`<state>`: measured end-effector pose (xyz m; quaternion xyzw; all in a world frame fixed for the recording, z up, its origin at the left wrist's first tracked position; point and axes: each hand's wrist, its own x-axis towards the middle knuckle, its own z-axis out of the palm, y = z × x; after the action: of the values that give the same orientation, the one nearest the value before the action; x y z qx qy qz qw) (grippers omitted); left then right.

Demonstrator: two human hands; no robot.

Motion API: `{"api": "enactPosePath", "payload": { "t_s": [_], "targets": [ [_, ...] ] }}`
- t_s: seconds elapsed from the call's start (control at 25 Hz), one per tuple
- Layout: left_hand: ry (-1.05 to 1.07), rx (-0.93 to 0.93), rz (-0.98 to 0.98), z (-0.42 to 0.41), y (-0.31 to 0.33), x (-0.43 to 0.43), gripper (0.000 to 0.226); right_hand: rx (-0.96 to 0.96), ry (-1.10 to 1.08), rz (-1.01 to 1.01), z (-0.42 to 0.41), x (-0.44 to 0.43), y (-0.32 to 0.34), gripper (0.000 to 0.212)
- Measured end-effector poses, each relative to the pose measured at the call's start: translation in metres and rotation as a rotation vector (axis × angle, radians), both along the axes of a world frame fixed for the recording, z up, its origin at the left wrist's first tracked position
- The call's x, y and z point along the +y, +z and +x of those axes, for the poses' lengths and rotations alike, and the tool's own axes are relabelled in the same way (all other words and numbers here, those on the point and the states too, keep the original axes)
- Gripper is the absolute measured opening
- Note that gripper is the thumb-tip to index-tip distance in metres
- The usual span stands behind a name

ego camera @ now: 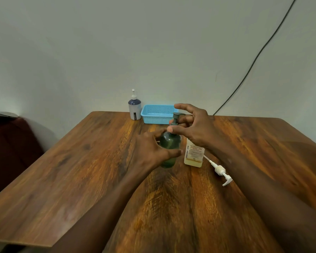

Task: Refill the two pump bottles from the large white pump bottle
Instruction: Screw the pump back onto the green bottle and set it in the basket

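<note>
A dark green pump bottle (170, 143) stands upright at the middle of the table. My left hand (150, 150) grips its body, thumb across the front. My right hand (192, 126) pinches the green pump's collar (175, 121) between thumb and fingers, with the index finger raised. Just right of it stands the white labelled bottle (193, 156), holding a little yellowish liquid; my right hand hides its top. A white pump with its tube (220, 171) lies on the table to the right. A blue-and-white pump bottle (134, 108) stands at the far edge.
A light blue plastic basket (158, 114) sits at the back of the wooden table (80, 170), next to the blue-and-white bottle. A black cable (254, 63) runs down the wall on the right. Something dark red (13, 148) stands left of the table.
</note>
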<state>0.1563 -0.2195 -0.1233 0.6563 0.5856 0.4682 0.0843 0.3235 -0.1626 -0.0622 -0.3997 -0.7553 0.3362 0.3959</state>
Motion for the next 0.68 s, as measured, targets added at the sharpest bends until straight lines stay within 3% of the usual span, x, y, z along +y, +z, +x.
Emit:
{"api": "enactPosePath", "payload": {
  "t_s": [0.08, 0.16, 0.28, 0.36, 0.4, 0.56, 0.68],
  "targets": [
    [0.009, 0.001, 0.001, 0.002, -0.001, -0.002, 0.078, -0.029, -0.17, 0.086, -0.009, -0.005, -0.001, 0.081],
    [-0.002, -0.003, 0.022, 0.003, 0.0, 0.0, 0.076, -0.057, -0.197, 0.093, -0.013, -0.007, -0.002, 0.079],
    [-0.012, -0.025, 0.059, -0.001, 0.003, 0.004, 0.078, 0.005, 0.05, -0.079, -0.008, -0.004, 0.007, 0.07],
    [0.015, -0.05, 0.083, -0.002, 0.005, 0.007, 0.082, 0.008, 0.199, -0.163, -0.002, -0.001, 0.012, 0.077],
    [0.022, -0.055, 0.09, -0.002, 0.006, 0.007, 0.084, -0.028, 0.185, -0.122, -0.001, 0.0, 0.012, 0.08],
    [0.008, -0.061, 0.093, 0.002, 0.002, 0.007, 0.077, -0.151, -0.222, 0.161, -0.01, 0.0, 0.01, 0.083],
    [0.026, -0.056, 0.086, 0.003, 0.005, 0.008, 0.079, -0.148, -0.088, 0.073, -0.009, 0.003, 0.008, 0.083]
  ]
}}
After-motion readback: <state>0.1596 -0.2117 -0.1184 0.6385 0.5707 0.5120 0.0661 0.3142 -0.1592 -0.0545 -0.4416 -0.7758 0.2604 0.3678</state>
